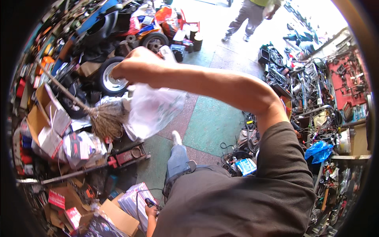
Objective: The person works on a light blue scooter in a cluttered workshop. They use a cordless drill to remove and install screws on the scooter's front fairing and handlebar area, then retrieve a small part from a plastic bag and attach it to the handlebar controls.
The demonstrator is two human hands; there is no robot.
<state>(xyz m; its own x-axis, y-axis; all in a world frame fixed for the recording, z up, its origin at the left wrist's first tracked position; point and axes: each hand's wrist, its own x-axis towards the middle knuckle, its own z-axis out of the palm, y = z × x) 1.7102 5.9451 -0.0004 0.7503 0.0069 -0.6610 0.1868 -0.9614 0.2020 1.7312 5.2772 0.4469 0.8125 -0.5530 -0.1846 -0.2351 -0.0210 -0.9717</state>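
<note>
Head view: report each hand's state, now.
Left hand: closed around a small black handheld object.
Right hand: grip cannot be told; a translucent white plastic bag shows nearby.

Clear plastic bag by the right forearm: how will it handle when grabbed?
Probably floppy: the plastic bag looks creased and billowing. The film seems light, being thin enough to see through. Its smooth sheen suggests it may slip.

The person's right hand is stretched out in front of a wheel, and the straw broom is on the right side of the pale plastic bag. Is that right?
Not quite. The straw broom is on the left side of the pale plastic bag, as the head view shows. The right hand is indeed stretched out in front of a wheel.
</note>
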